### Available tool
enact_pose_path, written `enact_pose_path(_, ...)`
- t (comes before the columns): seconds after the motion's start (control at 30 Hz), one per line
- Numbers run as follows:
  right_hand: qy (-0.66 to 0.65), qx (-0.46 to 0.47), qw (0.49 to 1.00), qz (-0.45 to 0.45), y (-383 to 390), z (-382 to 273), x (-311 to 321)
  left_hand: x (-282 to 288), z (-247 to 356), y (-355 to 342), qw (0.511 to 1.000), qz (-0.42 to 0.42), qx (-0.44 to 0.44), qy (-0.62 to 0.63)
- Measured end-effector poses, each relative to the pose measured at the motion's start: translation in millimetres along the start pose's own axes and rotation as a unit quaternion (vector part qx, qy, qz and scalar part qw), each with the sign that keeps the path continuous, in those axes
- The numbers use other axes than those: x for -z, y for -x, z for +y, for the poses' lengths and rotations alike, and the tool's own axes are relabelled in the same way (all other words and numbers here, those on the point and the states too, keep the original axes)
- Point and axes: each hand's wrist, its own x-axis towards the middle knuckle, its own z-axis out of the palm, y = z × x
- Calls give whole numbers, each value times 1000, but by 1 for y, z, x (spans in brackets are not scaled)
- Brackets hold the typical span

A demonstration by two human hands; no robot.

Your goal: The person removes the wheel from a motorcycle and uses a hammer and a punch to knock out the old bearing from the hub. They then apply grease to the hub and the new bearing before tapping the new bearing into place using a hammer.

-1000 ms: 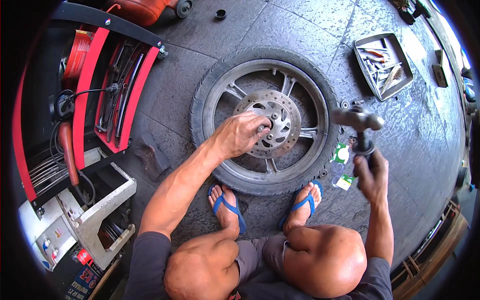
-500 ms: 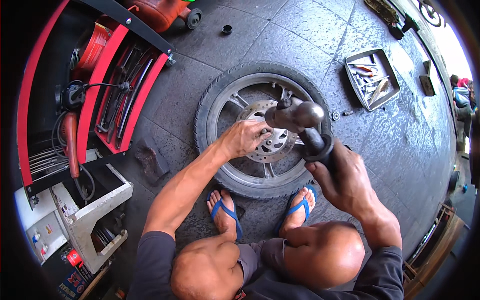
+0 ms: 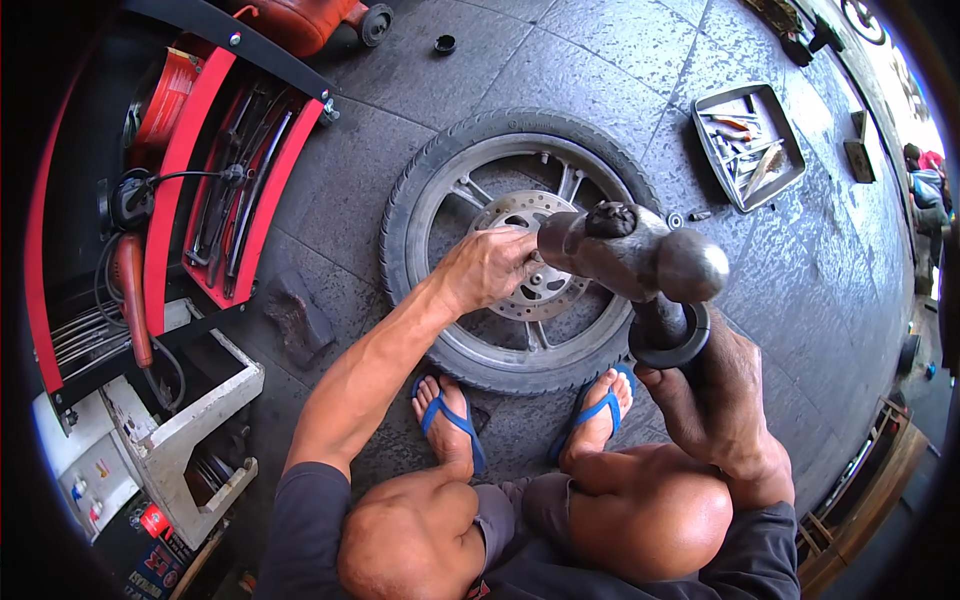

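A motorcycle wheel point(image 3: 445, 350) with a black tyre lies flat on the floor in front of my feet, its drilled brake disc point(image 3: 515, 205) facing up. My left hand point(image 3: 485, 268) is closed at the hub, fingers pinched round a short metal rod whose lower end is hidden. My right hand point(image 3: 715, 400) grips a ball-peen hammer point(image 3: 640, 255) by its handle, just below a dark ring. Raised above the wheel's right side, the hammer head covers part of the disc and rim. Its flat end lies toward my left hand in the picture, its round end to the right.
On the left stands a red and black tool cabinet point(image 3: 180, 230) with tools in its trays. A worn white drawer unit point(image 3: 195, 430) is below it. A metal tray of tools point(image 3: 750, 190) and small round parts lie right of the wheel. A dark block point(image 3: 300, 320) sits left.
The hammer has come up and to the right, with my right hand raised along with it. My left hand stays at the hub. The view has shifted slightly.
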Motion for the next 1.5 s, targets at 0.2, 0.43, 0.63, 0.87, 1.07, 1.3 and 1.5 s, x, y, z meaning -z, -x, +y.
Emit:
enact_pose_path(0.2, 64, -46, 997, -21, -6, 26, -20, 6, 11, -8, 1000, 0, -3, 20)
enact_pose_path(0.43, 27, -46, 998, 19, -14, 11, -7, 7, 6, 11, 998, -26, 47, 11)
enact_pose_path(0.63, -109, -28, 994, -3, 3, -22, 11, -14, -12, 14, 990, 23, 31, 134)
enact_pose_path(0.87, 89, -73, 992, -51, -14, 24, -21, -7, 9, 6, 1000, -14, 13, 20)
enact_pose_path(1.07, -5, 83, 996, 21, -15, -24, 16, -9, -3, 6, 999, 51, 8, 9)
enact_pose_path(1.3, 141, -76, 986, -36, -11, 38, -25, -11, 4, -5, 1000, -16, -17, -13)
enact_pose_path(1.5, 10, 36, 999, 31, -16, -20, 13, 3, 5, 16, 998, 3, 48, -45)
